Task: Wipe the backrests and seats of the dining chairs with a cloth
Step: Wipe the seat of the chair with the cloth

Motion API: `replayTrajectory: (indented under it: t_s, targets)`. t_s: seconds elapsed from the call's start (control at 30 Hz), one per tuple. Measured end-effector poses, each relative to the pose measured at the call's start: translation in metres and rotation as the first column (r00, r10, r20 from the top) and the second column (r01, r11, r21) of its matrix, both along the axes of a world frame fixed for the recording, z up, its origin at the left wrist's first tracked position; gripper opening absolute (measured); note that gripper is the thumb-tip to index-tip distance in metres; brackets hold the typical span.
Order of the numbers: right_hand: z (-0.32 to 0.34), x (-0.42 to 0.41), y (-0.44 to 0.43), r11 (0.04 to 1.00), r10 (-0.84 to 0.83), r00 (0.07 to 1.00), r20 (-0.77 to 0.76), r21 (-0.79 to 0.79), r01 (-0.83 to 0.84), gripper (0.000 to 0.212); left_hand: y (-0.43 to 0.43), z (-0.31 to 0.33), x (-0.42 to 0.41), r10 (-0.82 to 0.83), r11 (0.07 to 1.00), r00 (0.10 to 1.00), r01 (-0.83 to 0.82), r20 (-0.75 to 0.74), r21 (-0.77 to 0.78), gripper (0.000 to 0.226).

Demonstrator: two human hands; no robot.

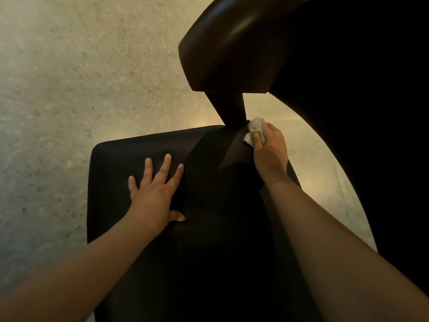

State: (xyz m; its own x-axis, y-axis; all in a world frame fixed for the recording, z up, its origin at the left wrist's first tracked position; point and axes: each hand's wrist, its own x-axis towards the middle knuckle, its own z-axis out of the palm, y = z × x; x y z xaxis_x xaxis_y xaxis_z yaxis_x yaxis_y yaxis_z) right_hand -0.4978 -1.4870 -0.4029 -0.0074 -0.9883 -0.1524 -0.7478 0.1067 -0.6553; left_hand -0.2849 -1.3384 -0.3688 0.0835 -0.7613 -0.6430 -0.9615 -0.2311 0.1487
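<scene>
Now our right grip (269, 149) clamps the cloth (255, 127) at the seat (127, 154) rear; the backrest (232, 43) rises at twelve o'clock, nearer it than our flat, spread left grip (153, 194).

This looks like an indoor dining area. A black padded chair (130, 154) stands on a pale, speckled, stone-like floor (69, 77). A large dark curved-edged surface (371, 101) is close beside it.

Pale speckled floor (69, 89), warmly lit, beside dark furniture (371, 112) at right.
</scene>
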Motion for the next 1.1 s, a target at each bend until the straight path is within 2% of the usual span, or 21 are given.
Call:
replayTrajectory:
  t_s: [0.1,0.23,0.3,0.37,0.43,0.5,0.6,0.73,0.83,0.93,1.1]
  targets:
    - [0.001,0.003,0.018,0.991,0.114,0.993,-0.015,-0.063,-0.115,0.045,0.000,0.001,0.000,0.000,1.000,1.000,0.000,0.000,0.003,0.118]
    - [0.007,0.011,0.039,0.959,0.275,0.961,-0.006,-0.064,-0.275,0.039,0.001,0.005,0.002,0.001,1.000,1.000,-0.001,-0.020,-0.027,0.117]
    - [0.011,0.009,0.031,0.965,0.231,0.973,-0.003,-0.126,-0.230,0.036,0.005,0.005,0.003,0.002,0.999,0.999,-0.004,-0.032,-0.042,0.117]
    - [0.013,0.005,0.013,0.974,0.115,0.992,-0.043,-0.194,-0.121,0.036,0.008,0.004,0.004,0.011,0.998,0.999,-0.013,-0.035,-0.059,0.120]
    - [0.011,0.007,0.000,0.986,0.059,0.997,-0.054,-0.153,-0.066,0.038,0.010,0.002,0.005,0.031,0.997,0.999,-0.034,-0.038,-0.065,0.122]
    - [0.006,0.015,0.005,0.992,0.078,0.996,-0.051,-0.101,-0.082,0.041,0.009,0.000,0.006,0.034,0.997,0.999,-0.036,-0.035,-0.072,0.122]
    - [0.003,0.025,0.035,0.980,0.164,0.985,-0.056,-0.102,-0.169,0.045,0.008,-0.002,0.006,0.027,0.997,0.999,-0.030,-0.036,-0.075,0.121]
    - [0.012,0.022,0.064,0.958,0.281,0.960,-0.003,-0.054,-0.281,0.038,0.008,-0.004,0.007,0.033,0.995,0.999,-0.036,-0.034,-0.093,0.121]
    - [0.025,0.018,0.051,0.970,0.229,0.973,0.039,-0.086,-0.226,0.030,0.016,-0.003,0.008,0.039,0.987,0.999,-0.044,-0.030,-0.157,0.121]
    - [0.031,0.025,0.024,0.969,0.167,0.986,0.005,-0.183,-0.163,0.032,0.032,-0.005,0.013,0.068,0.971,0.997,-0.057,0.036,-0.234,0.119]
    - [0.011,0.049,0.020,0.982,0.173,0.983,-0.055,-0.064,-0.176,0.041,0.040,-0.018,0.020,0.120,0.969,0.992,-0.109,0.033,-0.222,0.116]
